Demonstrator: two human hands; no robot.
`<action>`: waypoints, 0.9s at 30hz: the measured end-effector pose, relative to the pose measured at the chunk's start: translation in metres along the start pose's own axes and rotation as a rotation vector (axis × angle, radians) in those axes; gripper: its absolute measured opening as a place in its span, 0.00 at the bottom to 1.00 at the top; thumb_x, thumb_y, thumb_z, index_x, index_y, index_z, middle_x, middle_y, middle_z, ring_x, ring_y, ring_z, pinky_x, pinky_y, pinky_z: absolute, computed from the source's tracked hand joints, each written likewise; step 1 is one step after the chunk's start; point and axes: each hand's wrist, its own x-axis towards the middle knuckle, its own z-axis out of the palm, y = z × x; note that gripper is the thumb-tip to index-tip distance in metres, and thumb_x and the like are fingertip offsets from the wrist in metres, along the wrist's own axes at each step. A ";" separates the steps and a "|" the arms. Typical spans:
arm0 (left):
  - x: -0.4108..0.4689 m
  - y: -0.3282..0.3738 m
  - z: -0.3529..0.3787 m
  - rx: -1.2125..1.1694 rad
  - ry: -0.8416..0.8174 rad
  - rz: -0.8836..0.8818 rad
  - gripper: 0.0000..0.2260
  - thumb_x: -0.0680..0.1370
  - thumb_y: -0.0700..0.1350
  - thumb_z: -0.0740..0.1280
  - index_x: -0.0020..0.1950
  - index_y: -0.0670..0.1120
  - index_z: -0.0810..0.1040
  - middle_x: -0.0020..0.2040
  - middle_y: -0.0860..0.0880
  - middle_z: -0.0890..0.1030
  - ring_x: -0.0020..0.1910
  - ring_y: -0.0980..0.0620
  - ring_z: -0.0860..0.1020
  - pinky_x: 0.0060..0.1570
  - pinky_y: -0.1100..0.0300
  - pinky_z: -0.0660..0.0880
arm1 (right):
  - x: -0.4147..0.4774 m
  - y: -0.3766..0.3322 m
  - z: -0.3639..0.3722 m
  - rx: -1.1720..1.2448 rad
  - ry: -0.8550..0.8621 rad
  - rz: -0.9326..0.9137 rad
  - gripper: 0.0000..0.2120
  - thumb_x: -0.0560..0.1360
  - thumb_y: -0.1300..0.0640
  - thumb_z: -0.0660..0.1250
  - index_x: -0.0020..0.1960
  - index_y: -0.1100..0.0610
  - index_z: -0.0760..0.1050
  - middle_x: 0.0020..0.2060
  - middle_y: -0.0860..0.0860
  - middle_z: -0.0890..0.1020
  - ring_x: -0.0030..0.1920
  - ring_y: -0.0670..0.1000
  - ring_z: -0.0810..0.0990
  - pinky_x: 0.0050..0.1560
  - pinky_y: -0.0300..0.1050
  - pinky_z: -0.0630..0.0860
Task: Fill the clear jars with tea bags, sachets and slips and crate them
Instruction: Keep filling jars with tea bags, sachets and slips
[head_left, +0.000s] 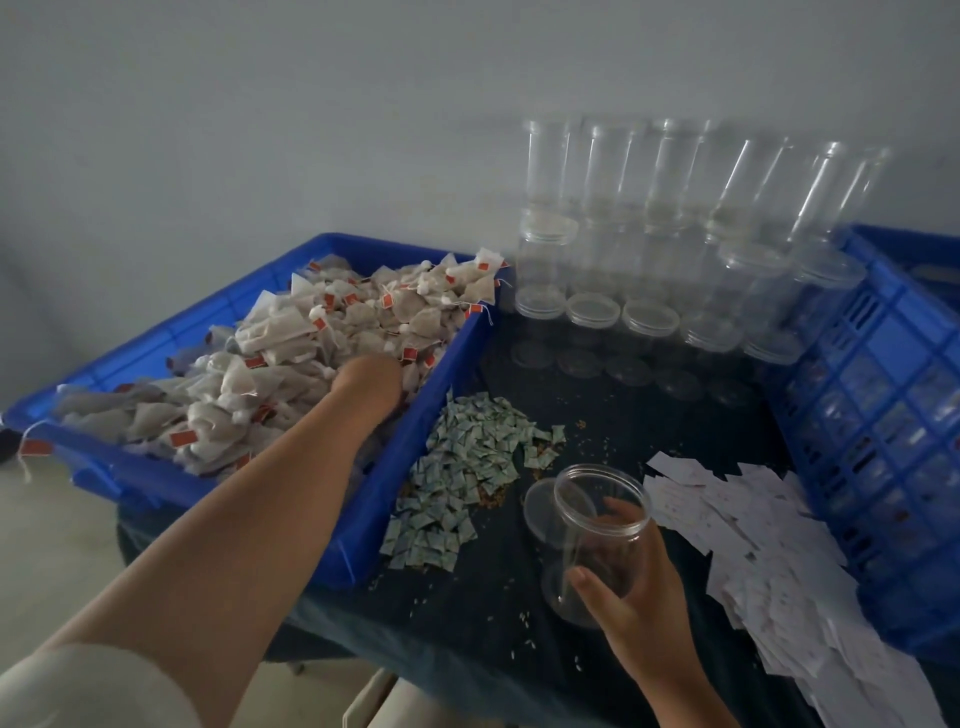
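Dark-clothed table (519, 654) against pale wall (311, 104). At 5 o'clock, tilted jar (597, 519), mouth open, right grip (631, 605) curled round its lower wall. Thin clear plastic: likely light, slick, squeezable; best held mid-body. Left grip (371, 382) sunk among tea bags (270, 358) in tray (405, 499) at 9 o'clock, fingers hidden, state unclear. Bags soft, papery, stringed; probably tangle-prone.

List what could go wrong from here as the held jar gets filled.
1. The right hand alone holds the tilted jar; a big load of tea bags from the left hand could spill past its mouth or knock it loose.
2. The stacked empty jars at the back lean visibly; a bump might topple them.
3. Loose crumbs lie by the sachets and could get scooped in with them.
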 end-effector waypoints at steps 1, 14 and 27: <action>-0.001 -0.004 -0.001 -0.055 0.027 -0.005 0.10 0.85 0.40 0.67 0.64 0.39 0.81 0.61 0.41 0.83 0.58 0.43 0.83 0.54 0.50 0.80 | 0.000 -0.001 0.000 0.002 0.006 0.000 0.30 0.67 0.44 0.80 0.66 0.31 0.75 0.56 0.45 0.87 0.55 0.48 0.88 0.52 0.36 0.83; -0.034 -0.011 -0.064 -1.160 0.344 0.033 0.16 0.80 0.55 0.65 0.49 0.43 0.83 0.33 0.51 0.80 0.34 0.48 0.73 0.38 0.51 0.72 | 0.005 0.009 0.000 -0.002 -0.007 0.078 0.27 0.70 0.42 0.79 0.67 0.37 0.74 0.55 0.49 0.88 0.54 0.53 0.89 0.53 0.48 0.86; -0.118 0.058 -0.138 -1.336 0.336 0.322 0.13 0.84 0.58 0.69 0.47 0.53 0.88 0.31 0.56 0.78 0.35 0.54 0.75 0.44 0.52 0.77 | 0.005 -0.001 0.000 -0.002 -0.004 0.054 0.25 0.70 0.43 0.80 0.63 0.33 0.74 0.55 0.44 0.87 0.54 0.49 0.88 0.52 0.40 0.84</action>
